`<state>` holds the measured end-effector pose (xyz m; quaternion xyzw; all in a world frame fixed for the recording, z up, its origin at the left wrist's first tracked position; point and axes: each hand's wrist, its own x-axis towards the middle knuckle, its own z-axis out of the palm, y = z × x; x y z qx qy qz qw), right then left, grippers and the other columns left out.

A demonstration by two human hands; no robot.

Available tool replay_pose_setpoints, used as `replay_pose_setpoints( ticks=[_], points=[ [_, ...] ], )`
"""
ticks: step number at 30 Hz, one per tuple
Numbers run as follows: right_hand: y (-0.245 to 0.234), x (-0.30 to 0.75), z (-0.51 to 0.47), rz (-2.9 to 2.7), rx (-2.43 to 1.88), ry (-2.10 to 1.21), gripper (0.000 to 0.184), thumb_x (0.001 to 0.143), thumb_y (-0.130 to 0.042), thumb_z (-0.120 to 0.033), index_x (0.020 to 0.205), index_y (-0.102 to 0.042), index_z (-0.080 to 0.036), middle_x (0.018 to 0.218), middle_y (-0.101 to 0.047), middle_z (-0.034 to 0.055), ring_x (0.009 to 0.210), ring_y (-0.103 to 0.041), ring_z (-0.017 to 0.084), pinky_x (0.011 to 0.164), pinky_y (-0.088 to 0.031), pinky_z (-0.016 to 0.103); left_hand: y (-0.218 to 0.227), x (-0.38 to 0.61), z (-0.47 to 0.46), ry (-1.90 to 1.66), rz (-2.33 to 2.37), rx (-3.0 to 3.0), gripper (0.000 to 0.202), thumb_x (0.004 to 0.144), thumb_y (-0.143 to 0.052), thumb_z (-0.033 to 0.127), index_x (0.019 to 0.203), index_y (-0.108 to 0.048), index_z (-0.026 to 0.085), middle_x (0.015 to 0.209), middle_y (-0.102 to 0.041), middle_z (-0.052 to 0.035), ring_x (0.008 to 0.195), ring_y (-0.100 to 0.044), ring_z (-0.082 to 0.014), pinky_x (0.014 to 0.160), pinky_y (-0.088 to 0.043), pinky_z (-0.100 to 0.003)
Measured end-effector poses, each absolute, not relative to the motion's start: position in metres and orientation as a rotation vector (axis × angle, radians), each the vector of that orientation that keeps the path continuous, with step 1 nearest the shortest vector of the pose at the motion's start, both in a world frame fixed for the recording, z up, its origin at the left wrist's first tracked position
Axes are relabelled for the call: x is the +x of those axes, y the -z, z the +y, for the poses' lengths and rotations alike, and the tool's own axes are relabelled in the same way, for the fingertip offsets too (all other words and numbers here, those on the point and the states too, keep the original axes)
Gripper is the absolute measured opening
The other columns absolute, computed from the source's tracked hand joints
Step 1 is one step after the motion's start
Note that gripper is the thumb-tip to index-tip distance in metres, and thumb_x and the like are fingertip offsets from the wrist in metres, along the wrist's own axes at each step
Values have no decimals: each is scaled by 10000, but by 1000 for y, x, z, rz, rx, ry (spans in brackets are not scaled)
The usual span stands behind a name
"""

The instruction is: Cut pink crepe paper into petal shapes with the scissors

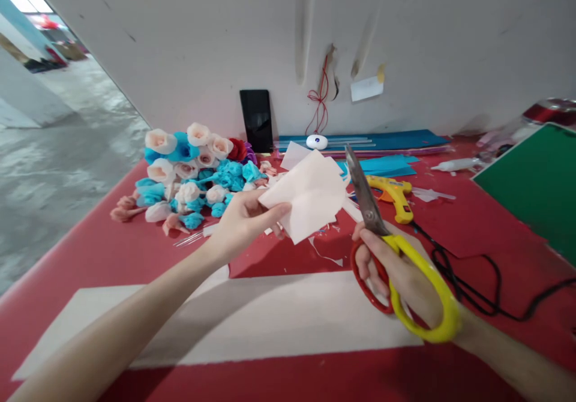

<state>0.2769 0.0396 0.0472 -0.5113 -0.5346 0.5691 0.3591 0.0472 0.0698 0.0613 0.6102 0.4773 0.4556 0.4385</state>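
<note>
My left hand pinches a pale pink piece of paper by its left corner, holding it up above the table. The paper's right side has a rounded, cut edge. In my right hand is a pair of scissors with one yellow and one red handle loop. Their blades point up and away, close to the paper's right edge, and look closed together. Below both hands a long pale strip of crepe paper lies across the red table.
Pink, white and blue paper flowers are heaped at left. A black phone leans on the wall. At right are a yellow glue gun with black cord and a green board. Blue sheets lie behind.
</note>
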Motion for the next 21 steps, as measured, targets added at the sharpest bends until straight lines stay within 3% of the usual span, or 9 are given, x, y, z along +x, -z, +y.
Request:
replay_pose_setpoints(
  ticks=[5,10,15,21],
  points=[
    [-53,281,55,-1248,-1291,-1802,534,823,-451,-580,518,-547,-153,279,-277,-67,248,-232,38,296,-217,179,-62,49,64,-1116,1334,2006,247,811,-496,265,588,-520,159,532,-537,18,497,-510,-92,449,-382,-191],
    [-60,279,57,-1089,-1187,-1845,418,743,-564,-564,641,-560,-159,438,-532,-24,278,-235,16,294,-166,167,-55,49,61,-1050,1135,2910,85,742,-492,120,711,-542,182,635,-603,10,529,-528,-94,492,-362,-202],
    [-52,281,56,-1205,-1177,-1889,430,756,-569,-545,575,-534,-156,326,-321,-82,302,-206,23,321,-145,177,-46,50,59,-874,854,3341,114,798,-502,127,790,-579,210,685,-639,8,592,-600,-113,517,-405,-216],
    [-42,285,59,-1249,-1213,-1887,398,736,-616,-470,574,-362,-209,339,-292,-104,308,-217,36,327,-156,194,-55,55,50,-758,649,3364,172,819,-526,145,883,-627,268,756,-683,13,705,-667,-143,648,-543,-244]
  ],
)
